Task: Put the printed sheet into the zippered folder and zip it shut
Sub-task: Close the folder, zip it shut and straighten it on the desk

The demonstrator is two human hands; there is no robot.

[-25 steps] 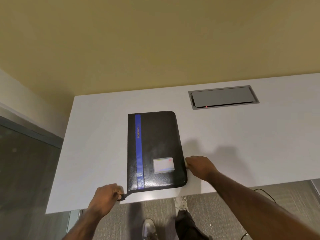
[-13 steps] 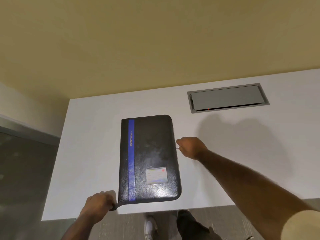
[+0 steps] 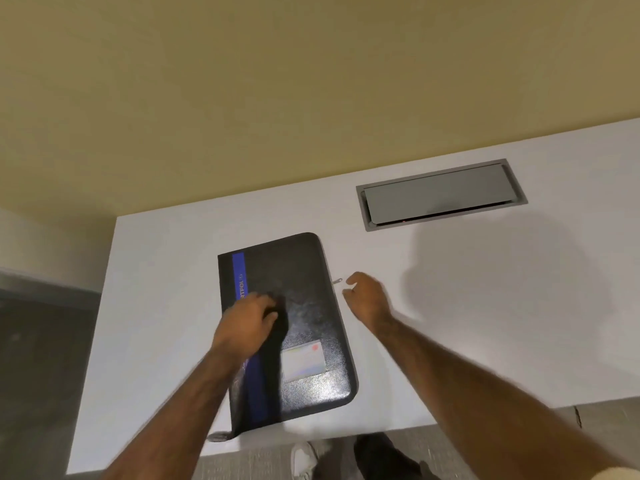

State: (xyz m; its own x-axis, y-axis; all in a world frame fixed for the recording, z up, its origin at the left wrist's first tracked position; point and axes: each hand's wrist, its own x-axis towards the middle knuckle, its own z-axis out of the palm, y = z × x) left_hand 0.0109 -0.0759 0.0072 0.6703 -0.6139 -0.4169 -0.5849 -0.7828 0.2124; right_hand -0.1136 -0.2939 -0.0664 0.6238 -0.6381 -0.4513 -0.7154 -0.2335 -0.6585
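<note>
- Zippered folder lies closed on the table; no printed sheet shows, so it is probably inside
- Zip pull sits partway along the folder's right edge; zipping looks unfinished
- Left hand rests on the folder's cover; blurred, so I cannot tell its curl
- Right hand, just right of the folder, is loosely open and empty

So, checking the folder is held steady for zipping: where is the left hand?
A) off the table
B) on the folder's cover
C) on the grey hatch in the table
B: the left hand rests on the cover of the folder, across its blue stripe.

Black folder with blue stripe, white table.
</note>
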